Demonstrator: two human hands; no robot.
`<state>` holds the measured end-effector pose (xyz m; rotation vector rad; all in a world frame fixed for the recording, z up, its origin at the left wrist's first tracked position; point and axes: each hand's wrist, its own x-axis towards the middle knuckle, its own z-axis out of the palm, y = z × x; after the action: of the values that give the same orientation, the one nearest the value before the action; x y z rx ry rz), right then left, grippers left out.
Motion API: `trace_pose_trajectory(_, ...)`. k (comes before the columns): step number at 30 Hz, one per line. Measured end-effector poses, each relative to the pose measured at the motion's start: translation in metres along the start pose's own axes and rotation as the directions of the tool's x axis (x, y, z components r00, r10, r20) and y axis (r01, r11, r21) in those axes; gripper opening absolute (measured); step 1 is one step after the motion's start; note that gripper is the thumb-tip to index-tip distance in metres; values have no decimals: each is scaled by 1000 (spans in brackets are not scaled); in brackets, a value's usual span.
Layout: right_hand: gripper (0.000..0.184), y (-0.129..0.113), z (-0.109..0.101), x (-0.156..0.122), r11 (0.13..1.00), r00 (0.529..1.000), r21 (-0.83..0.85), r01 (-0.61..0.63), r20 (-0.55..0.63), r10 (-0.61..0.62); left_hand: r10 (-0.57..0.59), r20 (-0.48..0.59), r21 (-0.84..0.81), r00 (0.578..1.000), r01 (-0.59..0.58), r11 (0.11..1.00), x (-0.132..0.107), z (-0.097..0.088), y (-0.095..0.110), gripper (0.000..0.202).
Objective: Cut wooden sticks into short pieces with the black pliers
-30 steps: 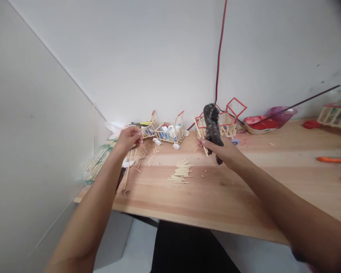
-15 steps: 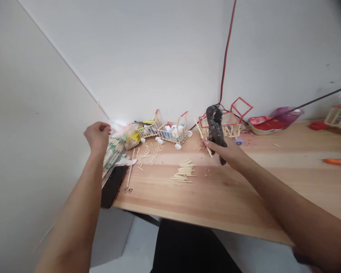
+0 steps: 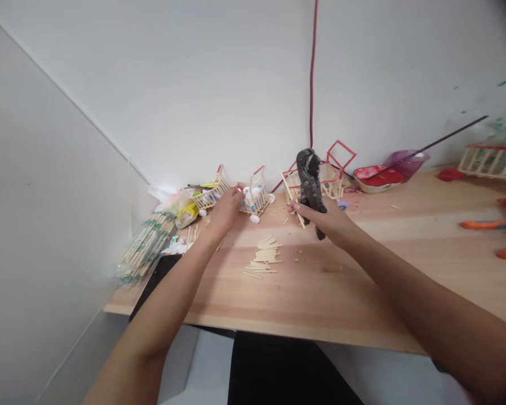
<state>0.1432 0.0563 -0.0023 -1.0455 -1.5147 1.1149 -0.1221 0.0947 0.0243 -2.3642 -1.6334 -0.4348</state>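
My right hand (image 3: 326, 220) is closed around a dark glue gun (image 3: 308, 183) held upright over the wooden table (image 3: 362, 270), and a thin wooden stick (image 3: 293, 198) is pinched with it. My left hand (image 3: 225, 209) reaches to a small cart built of sticks (image 3: 255, 196) with white wheels at the back of the table; its fingers touch the cart's left side, and their curl is hard to read. A pile of short cut sticks (image 3: 265, 257) lies between my two arms.
A second stick cart (image 3: 206, 194) and a bundle of long sticks (image 3: 145, 247) lie at the left by the wall. Red-edged stick frames (image 3: 337, 169), a bowl of red paint (image 3: 377, 179), a red cable (image 3: 312, 73) and orange-handled tools (image 3: 484, 225) are to the right.
My left hand came down from the raised spot at the far left and moved right to the stick cart. The right hand with the glue gun has stayed in place.
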Motion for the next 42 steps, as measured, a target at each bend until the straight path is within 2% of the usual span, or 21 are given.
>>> trace_pose_trajectory(3, 32, 1, -2, 0, 1000, 1000, 3, 13, 19, -13, -19, 23, 7, 1000, 19, 1000, 11, 4, -1, 20)
trace_pose_trajectory(6, 28, -3, -1, 0, 998, 998, 14, 56, 19, -56, -52, -12, -29, 999, 51, 998, 15, -3, -5, 19)
trace_pose_trajectory(10, 24, -8, -1, -1, 999, 998, 25, 46, 30, -47, -117, -37, -94, 992, 113, 989, 21, -13, -7, 21)
trace_pose_trajectory(16, 23, -6, 0, 0, 994, 996, 72, 81, 41, -84, -197, -48, -217, 979, 182, 959, 25, -18, -8, 19)
trace_pose_trajectory(19, 27, -4, 1, 0, 986, 993, 156, 52, 99, -68, -201, -63, -230, 977, 182, 956, 24, -19, -9, 17)
trace_pose_trajectory(22, 30, 0, 3, -1, 956, 975, 292, -1, 214, -65, -200, -90, -230, 976, 175, 957, 23, -20, -10, 18)
trace_pose_trajectory(26, 29, 2, 7, -2, 912, 944, 385, -144, 331, 9, -200, -107, -242, 974, 170, 955, 22, -20, -12, 19)
trace_pose_trajectory(31, 27, 0, 8, -2, 854, 933, 459, -244, 353, 77, -214, -135, -267, 967, 173, 948, 19, -21, -11, 20)
trace_pose_trajectory(35, 25, -3, 5, -1, 823, 933, 510, -252, 354, 66, -243, -157, -318, 957, 184, 930, 18, -24, -12, 17)
trace_pose_trajectory(42, 25, -10, 1, -3, 831, 937, 513, -217, 349, 29, -285, -222, -391, 932, 183, 902, 19, -21, -22, 14)
